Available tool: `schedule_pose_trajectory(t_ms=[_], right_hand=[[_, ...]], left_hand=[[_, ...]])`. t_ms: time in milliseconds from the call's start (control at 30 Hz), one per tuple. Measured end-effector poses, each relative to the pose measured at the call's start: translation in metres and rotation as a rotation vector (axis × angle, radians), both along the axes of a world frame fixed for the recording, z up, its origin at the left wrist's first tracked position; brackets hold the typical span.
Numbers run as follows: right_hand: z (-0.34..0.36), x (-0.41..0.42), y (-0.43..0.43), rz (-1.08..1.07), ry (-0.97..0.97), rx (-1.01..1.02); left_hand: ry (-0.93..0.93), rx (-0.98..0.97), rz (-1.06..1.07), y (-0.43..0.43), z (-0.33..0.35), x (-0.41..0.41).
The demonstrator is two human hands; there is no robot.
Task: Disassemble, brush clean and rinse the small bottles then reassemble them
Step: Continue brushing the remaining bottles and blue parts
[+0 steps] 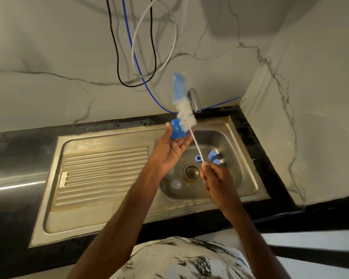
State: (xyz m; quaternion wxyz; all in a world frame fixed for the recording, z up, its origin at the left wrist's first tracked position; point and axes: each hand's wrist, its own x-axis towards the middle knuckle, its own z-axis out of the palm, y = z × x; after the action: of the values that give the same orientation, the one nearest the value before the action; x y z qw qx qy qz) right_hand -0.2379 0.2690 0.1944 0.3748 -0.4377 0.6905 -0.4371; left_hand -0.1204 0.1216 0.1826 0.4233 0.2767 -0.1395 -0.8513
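My left hand [170, 147] holds a blue bottle cap [177, 130] above the sink basin [248, 184], thumb on one side and fingers on the other. My right hand [215, 178] grips the thin white handle of a bottle brush [185, 111]. The brush's white bristles and blue sponge tip rise past the cap, touching its right side. In the basin lie small clear bottles [175, 185] at the lower left and several blue parts [212, 155] at the upper right.
A steel tap [194, 99] stands behind the basin, with no water visible. The ribbed drainboard [103, 174] stretches to the left. Black, white and blue cables [137, 57] hang down the marble wall. A dark countertop [256, 137] frames the sink.
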Motion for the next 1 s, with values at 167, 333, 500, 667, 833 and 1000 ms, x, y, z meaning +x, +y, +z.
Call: schedule_pose_trajectory(t_ms=[167, 333, 500, 667, 833, 1000], right_hand=[[0.003, 0.0, 0.009, 0.009, -0.121, 0.054], [0.017, -0.002, 0.004, 0.004, -0.331, 0.124], [0.027, -0.009, 0.002, 0.033, -0.435, 0.17], [0.015, -0.005, 0.01, 0.082, -0.175, 0.121], [0.007, -0.007, -0.001, -0.024, 0.236, 0.017], [0.003, -0.006, -0.002, -0.049, 0.293, -0.007]], left_hand=[[0.0, -0.079, 0.001, -0.005, 0.006, 0.005], [0.018, -0.086, -0.107, 0.002, 0.0, 0.007], [-0.082, -0.226, -0.11, -0.002, 0.003, 0.008], [-0.16, -0.214, 0.006, -0.011, -0.001, 0.017], [-0.192, -0.209, 0.035, -0.012, -0.002, 0.013], [-0.206, -0.221, 0.008, -0.017, -0.002, 0.013]])
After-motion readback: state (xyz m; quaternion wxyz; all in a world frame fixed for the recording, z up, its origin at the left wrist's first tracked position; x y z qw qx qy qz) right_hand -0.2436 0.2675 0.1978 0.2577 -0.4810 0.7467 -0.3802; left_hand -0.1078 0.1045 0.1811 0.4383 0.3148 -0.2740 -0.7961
